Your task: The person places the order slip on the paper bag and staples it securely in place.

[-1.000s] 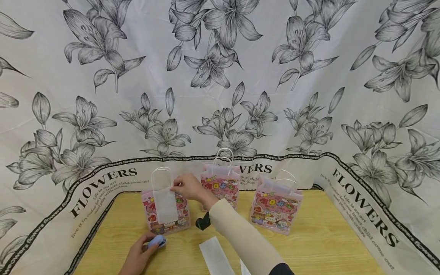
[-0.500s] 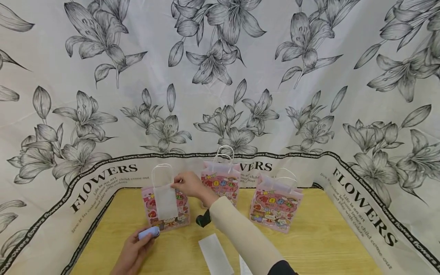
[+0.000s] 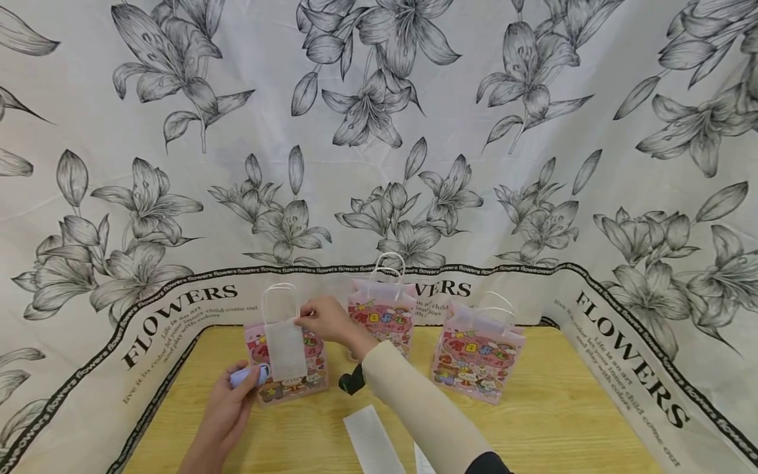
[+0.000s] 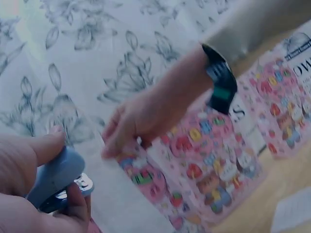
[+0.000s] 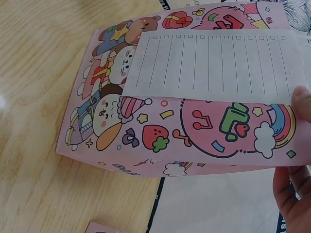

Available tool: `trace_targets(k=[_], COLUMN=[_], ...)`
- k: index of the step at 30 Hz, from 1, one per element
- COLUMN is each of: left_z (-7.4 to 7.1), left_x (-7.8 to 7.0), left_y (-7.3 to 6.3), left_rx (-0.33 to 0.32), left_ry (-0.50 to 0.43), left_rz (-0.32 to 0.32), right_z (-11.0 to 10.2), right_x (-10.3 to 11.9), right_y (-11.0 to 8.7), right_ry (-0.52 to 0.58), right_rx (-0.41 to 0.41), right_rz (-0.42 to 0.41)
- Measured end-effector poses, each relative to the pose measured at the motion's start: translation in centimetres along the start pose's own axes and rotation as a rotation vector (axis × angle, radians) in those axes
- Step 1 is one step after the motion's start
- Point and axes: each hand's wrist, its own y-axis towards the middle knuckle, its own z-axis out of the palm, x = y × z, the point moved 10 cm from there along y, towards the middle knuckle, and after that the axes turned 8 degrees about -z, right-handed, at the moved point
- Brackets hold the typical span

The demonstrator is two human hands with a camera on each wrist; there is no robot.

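In the head view my left hand [image 3: 224,405] grips a small light-blue stapler [image 3: 249,376] just left of a pink cartoon-print paper gift bag [image 3: 316,368]. The left wrist view shows the stapler [image 4: 60,174] with its metal jaw side facing right, thumb on top and a finger below. My right hand [image 3: 334,321] pinches a white slip of paper [image 3: 287,352] against the bag's top edge. In the right wrist view this slip [image 5: 209,65] has ruled lines with little checkboxes and lies flat over the bag's front; the thumb is on it, other fingers behind the bag.
Two more pink gift bags, one in the middle [image 3: 379,316] and one at the right [image 3: 476,355], stand upright with white handles. A white paper slip [image 3: 374,441] lies on the wooden table [image 3: 562,421], with part of another beside it. A flower-print cloth [image 3: 379,197] hangs behind.
My left hand has lifted the stapler from near the table in front of the bag up to the bag's left side, turning it. The right hand stays at the slip and bag edge.
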Motion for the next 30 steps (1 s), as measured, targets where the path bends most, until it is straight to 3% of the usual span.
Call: trace_targets(k=[7, 10, 16, 21, 23, 27, 30], left_z=[2.1, 2.9, 4.3, 5.8, 6.0, 6.3, 7.0], left_x=[-3.7, -4.6, -6.8, -8.2, -8.6, -9.9, -10.4], left_y=[0.2, 0.3, 0.7, 0.7, 0.8, 1.7, 2.5], left_rx=[0.008, 0.032, 0.026, 0.101, 0.095, 0.024, 0.024], left_ry=[-0.152, -0.109, 0.1, 0.366, 0.479, 0.676, 0.831], left_rz=[0.051, 0.074, 0.139, 0.152, 0.185, 0.287, 0.371], right_z=[-0.3, -0.1, 0.4, 0.8, 0.8, 0.5, 0.5], right_x=[-0.6, -0.6, -0.1, 0.0, -0.1, -0.2, -0.2], right_y=[0.1, 0.1, 0.1, 0.1, 0.1, 0.2, 0.2], right_ry=[0.012, 0.005, 0.007, 0.021, 0.026, 0.029, 0.022], right_rx=[-0.013, -0.002, -0.006, 0.006, 0.004, -0.009, 0.0], right_rz=[0.019, 0.007, -0.017, -0.017, -0.016, -0.008, -0.012])
